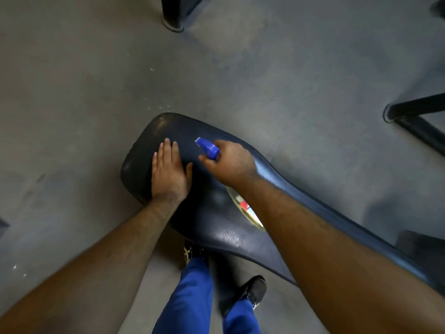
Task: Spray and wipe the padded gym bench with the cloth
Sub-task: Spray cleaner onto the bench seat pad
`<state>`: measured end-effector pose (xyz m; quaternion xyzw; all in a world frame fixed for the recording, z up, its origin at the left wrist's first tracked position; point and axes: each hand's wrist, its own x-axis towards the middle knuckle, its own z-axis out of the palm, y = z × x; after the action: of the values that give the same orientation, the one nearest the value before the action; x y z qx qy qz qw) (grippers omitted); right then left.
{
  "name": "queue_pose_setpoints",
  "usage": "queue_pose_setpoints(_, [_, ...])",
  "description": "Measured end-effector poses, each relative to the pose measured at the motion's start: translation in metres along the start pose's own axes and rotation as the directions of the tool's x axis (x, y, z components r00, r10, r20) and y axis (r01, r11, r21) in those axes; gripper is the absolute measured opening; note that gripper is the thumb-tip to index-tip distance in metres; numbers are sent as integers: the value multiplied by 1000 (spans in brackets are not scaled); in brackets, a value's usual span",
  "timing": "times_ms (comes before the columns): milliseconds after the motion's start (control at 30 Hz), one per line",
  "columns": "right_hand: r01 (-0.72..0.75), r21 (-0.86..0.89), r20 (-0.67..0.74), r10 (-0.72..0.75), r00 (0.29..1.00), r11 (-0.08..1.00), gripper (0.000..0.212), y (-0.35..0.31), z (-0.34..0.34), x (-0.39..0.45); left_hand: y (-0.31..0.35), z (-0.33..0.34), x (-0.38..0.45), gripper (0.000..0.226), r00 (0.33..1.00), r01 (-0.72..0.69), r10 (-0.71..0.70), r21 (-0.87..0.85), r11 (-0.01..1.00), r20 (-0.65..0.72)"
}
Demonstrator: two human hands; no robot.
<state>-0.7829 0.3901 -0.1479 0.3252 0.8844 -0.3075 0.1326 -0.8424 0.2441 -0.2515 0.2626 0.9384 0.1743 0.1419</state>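
Right hand (pixel 231 162) curls round the sprayer (pixel 207 148), whose blue nozzle points far-left over the bench (pixel 216 213); the bottle body shows under the forearm. Left hand (pixel 168 169) lies flat, fingers straight and together, on the far end of the pad. No cloth is in view. A squeeze now would likely wet the left hand's fingers, which sit just beside the nozzle's line. Mist could also overshoot onto the floor (pixel 72 92) and make it slick near the shoes (pixel 252 290). With no cloth in reach, the liquid may sit and run off the pad.
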Motion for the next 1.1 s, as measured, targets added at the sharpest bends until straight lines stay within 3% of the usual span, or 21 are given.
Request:
queue_pose_setpoints(167, [3,-32,-6,-3,1000,999,30,-27,18,35,-19,21,-4,66,992,-75,83,78,994,-93])
queue_pose_setpoints(433, [-108,1,20,108,994,994,31,-22,19,39,-12,18,-3,64,995,-51,60,114,992,-79])
queue_pose_setpoints(567, [-189,2,-2,189,982,982,26,6,8,13,24,24,-19,58,976,-199,202,44,979,-81])
queue_pose_setpoints(700, [-271,27,-45,272,961,962,26,52,-3,-16,73,56,-52,58,952,-305,304,29,952,10])
queue_pose_setpoints(833, [-324,9,-60,324,944,946,29,89,-5,-35,85,77,-60,65,963,-271,264,193,943,61])
queue_pose_setpoints(967, [-294,48,-70,297,952,954,36,103,-1,-44,85,81,-58,66,966,-257,252,214,943,48])
queue_pose_setpoints(1100, [-297,178,-46,309,950,938,30,109,-5,-60,92,78,-60,63,974,-228,225,202,952,39])
